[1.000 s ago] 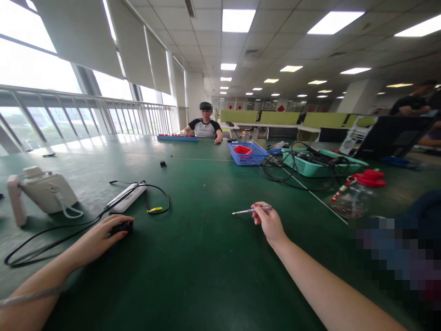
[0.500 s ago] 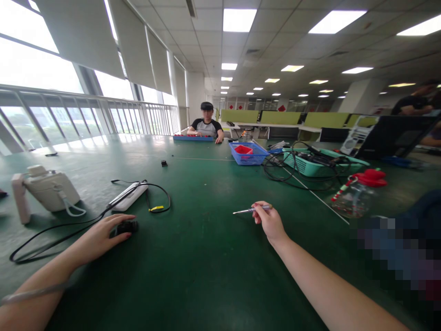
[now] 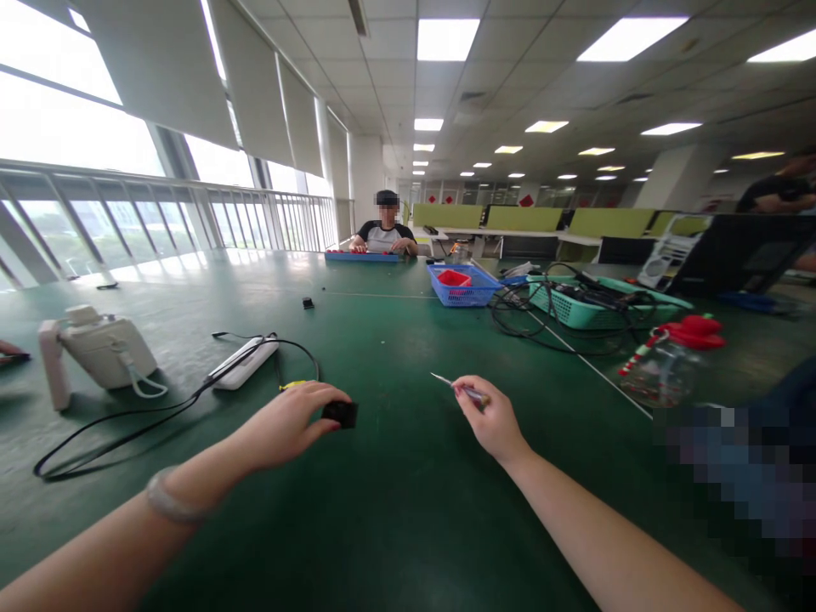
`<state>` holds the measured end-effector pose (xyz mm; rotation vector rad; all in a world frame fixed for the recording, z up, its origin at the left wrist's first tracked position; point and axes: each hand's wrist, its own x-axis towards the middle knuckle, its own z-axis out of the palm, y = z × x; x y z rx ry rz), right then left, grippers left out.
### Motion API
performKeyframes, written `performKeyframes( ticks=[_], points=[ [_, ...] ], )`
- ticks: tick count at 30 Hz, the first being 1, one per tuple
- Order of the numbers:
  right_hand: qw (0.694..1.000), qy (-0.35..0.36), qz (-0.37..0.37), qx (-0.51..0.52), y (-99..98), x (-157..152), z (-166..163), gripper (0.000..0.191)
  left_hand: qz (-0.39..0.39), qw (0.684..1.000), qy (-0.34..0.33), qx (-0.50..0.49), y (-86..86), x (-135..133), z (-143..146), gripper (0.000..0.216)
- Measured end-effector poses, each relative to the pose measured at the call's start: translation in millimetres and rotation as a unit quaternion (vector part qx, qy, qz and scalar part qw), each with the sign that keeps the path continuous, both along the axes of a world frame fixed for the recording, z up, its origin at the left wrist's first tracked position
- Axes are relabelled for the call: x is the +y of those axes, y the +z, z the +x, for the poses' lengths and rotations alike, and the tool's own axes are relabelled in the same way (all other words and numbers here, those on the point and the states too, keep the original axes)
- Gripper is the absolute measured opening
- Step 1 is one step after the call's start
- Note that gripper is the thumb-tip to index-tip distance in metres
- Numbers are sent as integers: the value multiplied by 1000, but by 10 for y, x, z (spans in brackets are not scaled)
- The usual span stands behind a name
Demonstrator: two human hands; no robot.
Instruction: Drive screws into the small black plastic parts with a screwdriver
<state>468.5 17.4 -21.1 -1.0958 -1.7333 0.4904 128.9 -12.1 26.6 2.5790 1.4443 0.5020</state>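
My left hand (image 3: 290, 425) is closed on a small black block-like object (image 3: 341, 414), gripped between thumb and fingers over the green tabletop (image 3: 388, 518). What kind of object it is I cannot make out. To the right, my right hand (image 3: 490, 416) grips a small screwdriver (image 3: 473, 395) by its clear handle. Its thin metal shaft points left and away from me, toward the middle of the table. A gap of bare tabletop separates the screwdriver tip from the black object.
On the left are a white power bank (image 3: 246, 364) with a black cable and a cream bottle (image 3: 108, 350). A blue basket (image 3: 462, 293), a green basket (image 3: 574, 314) with cables and a red-lidded jar (image 3: 676, 365) stand right. Across the table sits a person (image 3: 386, 229).
My left hand has moved right with the black object, off the spot beside the power bank. My right hand has shifted slightly, and the screwdriver's tip now angles further upward.
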Motion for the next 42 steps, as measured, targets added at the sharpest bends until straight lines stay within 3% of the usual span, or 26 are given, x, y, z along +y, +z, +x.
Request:
performKeyframes(
  ticks=[2, 6, 11, 15, 19, 27, 42],
  points=[
    [998, 15, 41, -48, 22, -56, -44, 16, 15, 999, -44, 17, -13, 101, 339, 32],
    [983, 23, 141, -118, 55, -167, -87, 11, 43, 997, -47, 36, -149, 390, 857, 32],
    [953, 60, 226, -193, 68, -273, -101, 9, 29, 999, -23, 6, -396, 672, 1150, 45],
    [932, 89, 243, -254, 68, -288, -151, 9, -2, 999, -24, -45, -563, 717, 1180, 49],
    [925, 94, 240, -281, 83, -280, -183, 10, -10, 997, -28, -65, -623, 707, 1150, 44],
    [926, 99, 257, -260, 105, -284, -155, 10, -26, 996, -13, -84, -605, 698, 1164, 43],
    [900, 130, 260, -325, 97, -319, -196, 12, 0, 997, -38, -70, -543, 626, 1170, 41]
  ],
)
